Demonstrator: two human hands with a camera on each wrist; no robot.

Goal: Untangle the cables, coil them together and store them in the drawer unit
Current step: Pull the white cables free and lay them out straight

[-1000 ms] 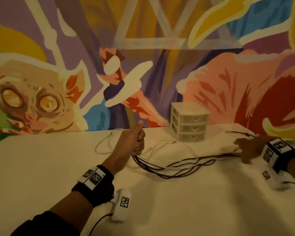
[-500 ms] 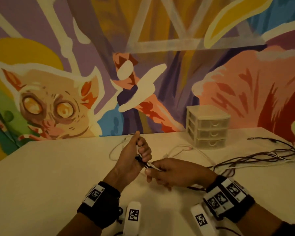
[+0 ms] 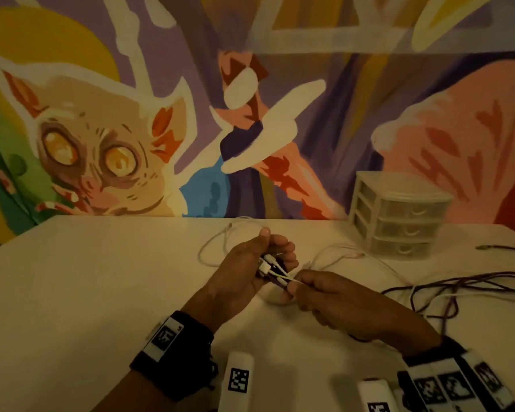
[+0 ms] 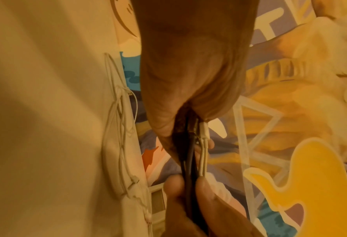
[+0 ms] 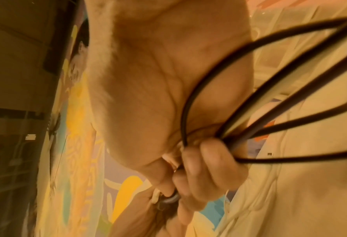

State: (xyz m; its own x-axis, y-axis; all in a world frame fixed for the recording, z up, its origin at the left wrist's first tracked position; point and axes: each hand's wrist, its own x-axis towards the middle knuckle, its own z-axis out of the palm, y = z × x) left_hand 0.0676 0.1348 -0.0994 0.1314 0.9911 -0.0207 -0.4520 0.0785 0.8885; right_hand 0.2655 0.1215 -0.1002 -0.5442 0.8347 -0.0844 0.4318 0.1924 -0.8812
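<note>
My left hand (image 3: 268, 257) grips a bundle of cable ends (image 3: 269, 267), white plugs and dark ones, above the table's middle. Just to its right my right hand (image 3: 302, 288) pinches the same cables where they leave the left fist. In the right wrist view several dark cables (image 5: 270, 99) fan out from my curled fingers (image 5: 207, 162). The dark cables (image 3: 458, 286) trail loosely to the right across the table. A white cable (image 3: 217, 242) loops behind my left hand, and the left wrist view shows this white cable (image 4: 117, 144) lying on the table. The small white drawer unit (image 3: 399, 215) stands at the back right, all drawers closed.
The white table (image 3: 87, 292) runs up to a painted mural wall (image 3: 131, 114). Another dark cable end (image 3: 494, 248) lies near the right edge beside the drawer unit. White tagged sensor blocks (image 3: 238, 379) hang under my wrists near the front.
My right hand came from the far right of the table across to my left hand and took hold of the cables beside it. The dark cables now lie slack at the right.
</note>
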